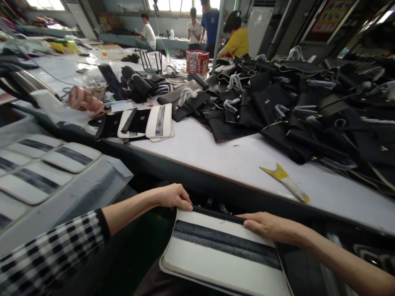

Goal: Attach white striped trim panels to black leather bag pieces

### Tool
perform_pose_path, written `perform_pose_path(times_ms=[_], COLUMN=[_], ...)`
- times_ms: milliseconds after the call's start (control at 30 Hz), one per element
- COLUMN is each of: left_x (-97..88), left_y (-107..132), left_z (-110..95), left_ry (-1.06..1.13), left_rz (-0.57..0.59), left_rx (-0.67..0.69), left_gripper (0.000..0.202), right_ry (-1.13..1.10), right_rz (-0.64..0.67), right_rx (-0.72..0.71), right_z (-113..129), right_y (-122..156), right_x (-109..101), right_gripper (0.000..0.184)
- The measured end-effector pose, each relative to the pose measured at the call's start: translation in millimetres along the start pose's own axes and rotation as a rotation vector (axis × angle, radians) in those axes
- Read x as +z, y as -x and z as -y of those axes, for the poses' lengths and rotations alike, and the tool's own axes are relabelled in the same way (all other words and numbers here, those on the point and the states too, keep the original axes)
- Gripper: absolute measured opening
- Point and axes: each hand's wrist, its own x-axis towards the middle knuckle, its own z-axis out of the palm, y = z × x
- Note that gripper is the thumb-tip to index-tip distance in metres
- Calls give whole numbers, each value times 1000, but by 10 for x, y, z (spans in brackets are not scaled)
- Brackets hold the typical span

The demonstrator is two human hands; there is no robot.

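Workshop: windows and a person in a yellow top point(239, 43) stand beyond your white table point(197, 152), which has black bags point(271, 98) heaped at the right.
Left hand point(174, 195): your forearm, in a checked sleeve point(58, 246), reaches in from lower left, knuckles up, fingers curled; thumb and fingers are closed on the far left corner of the panel.
Right hand point(268, 225): your bare forearm slants in from lower right — fingers nearly straight and pointing left along the far edge, thumb on the white face, the edge held between them; how firmly, you cannot tell from here.
White panel point(216, 259): in front of you, just short of the table's near edge, face tilted up to you; its long axis runs left to right, sloping down to your right, with a dark stripe point(225, 242) along it and a black edging point(219, 215) on the far side.
Yellow scraper point(285, 181): on the table beyond your right hand, forked end away from you.
Writing: red box point(197, 61) and framed poster point(330, 20) carry print — too small to read.
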Motion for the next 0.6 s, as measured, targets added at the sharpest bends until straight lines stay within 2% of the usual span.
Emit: perform_pose_path(times_ms=[100,233,400,500,600], left_x=[-18,-30,31,233,672], left_y=[0,-52,-124,-76,80], left_z=[-16,-65,-213,-366,-530], left_ry=[-45,-142,-285,-378,-444], left_rz=[-11,-75,-168,-325,-454], left_rx=[11,44,78,168,433], left_gripper=[37,30,30,32,10], right_ry=[-109,-145,-141,-168,-235], right_rz=[17,-14,-180,-355,-642], right_rx=[23,51,88,128,167], right_z=[-71,-80,-46,-84,-233], right_y=[100,3,-166,-152,9], right_x=[-71,-117,-45,25,206], right_gripper=[47,45,38,40,53])
